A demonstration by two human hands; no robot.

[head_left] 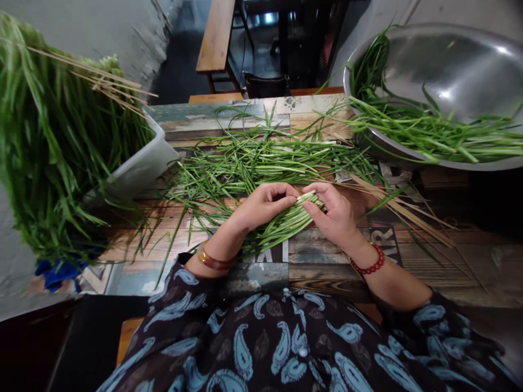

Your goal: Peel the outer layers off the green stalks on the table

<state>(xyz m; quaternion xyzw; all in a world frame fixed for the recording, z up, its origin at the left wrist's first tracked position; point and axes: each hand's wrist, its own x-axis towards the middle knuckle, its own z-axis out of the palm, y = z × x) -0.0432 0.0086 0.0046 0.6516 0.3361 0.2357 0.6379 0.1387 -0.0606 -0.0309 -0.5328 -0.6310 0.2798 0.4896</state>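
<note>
Between my two hands is a row of garlic chives (286, 224), their pale stem ends side by side and the green leaves trailing to the lower left on the table. My left hand (267, 206) pinches the stem ends from the left, thumb against forefinger. From the right, my right hand (333, 215) closes thumb and fingers on the same ends. Whether a skewer runs through the stems I cannot tell. Just beyond my hands, loose chives (261, 158) lie spread across the table. To the right of my right hand, thin bamboo skewers (394, 202) lie fanned out.
At the left, a white plastic crate (153, 163) holds a tall heap of chives (61, 141) with more bamboo skewers (106, 81) on top. A big metal basin (457, 71) with chives stands at the right. Beyond the wood-patterned table (318, 272) is a wooden bench (216, 38).
</note>
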